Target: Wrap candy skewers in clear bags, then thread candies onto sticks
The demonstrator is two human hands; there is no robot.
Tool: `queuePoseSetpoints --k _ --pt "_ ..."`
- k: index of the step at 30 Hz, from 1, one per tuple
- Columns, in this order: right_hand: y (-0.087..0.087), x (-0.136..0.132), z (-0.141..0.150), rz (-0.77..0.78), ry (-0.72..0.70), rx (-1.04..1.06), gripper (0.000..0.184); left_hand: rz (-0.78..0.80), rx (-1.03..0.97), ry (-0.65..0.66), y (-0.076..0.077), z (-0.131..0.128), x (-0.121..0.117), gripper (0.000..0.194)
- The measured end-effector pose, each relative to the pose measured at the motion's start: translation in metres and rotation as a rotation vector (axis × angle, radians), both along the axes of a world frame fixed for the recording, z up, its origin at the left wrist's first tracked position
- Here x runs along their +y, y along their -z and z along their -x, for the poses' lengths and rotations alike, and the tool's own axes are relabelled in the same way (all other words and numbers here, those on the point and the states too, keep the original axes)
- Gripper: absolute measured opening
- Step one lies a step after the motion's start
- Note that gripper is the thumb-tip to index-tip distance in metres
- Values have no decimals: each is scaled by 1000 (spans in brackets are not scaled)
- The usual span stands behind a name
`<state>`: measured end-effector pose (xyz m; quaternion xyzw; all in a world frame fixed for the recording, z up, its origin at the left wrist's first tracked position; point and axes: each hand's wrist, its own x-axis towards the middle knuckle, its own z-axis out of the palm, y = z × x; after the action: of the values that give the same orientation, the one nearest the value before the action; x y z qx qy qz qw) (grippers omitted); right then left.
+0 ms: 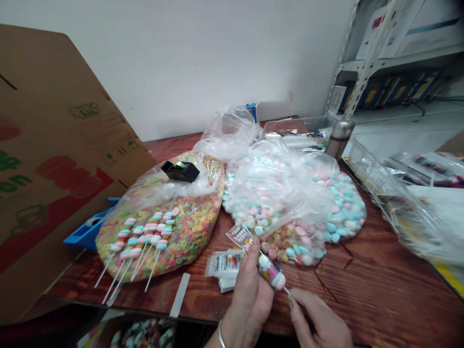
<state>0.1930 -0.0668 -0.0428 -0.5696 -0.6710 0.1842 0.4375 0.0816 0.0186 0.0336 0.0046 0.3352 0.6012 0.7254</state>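
Soft, muted indoor light, whitish glare on plastic bags [275,169], wide-angle stretched edges, slightly blurred shelving [398,61]

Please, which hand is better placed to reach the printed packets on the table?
Probably the left hand: it is close beside the printed packets, although it holds the bagged candy. The right hand, at the candy's stick, is farther.

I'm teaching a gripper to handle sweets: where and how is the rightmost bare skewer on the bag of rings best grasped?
Probably by its white stick, approaching from the table's near side: the stick points that way, thin and uncovered, while the sweets crowd the far end against neighbours and look easily squashed.
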Motion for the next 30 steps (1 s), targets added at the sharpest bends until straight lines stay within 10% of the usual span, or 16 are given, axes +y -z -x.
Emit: queuePoseSetpoints --k 5,14,30 --pt "2 13 -9 -344 -77 -314 19 4 49 73 3 -16 -13 25" --pt "-9 3 -9 275 -117 91 31 -46 168 114 10 -18 -19 28" --pt "-3 16 13 468 32 917 43 -66 282 182 42 -21 -27 36"
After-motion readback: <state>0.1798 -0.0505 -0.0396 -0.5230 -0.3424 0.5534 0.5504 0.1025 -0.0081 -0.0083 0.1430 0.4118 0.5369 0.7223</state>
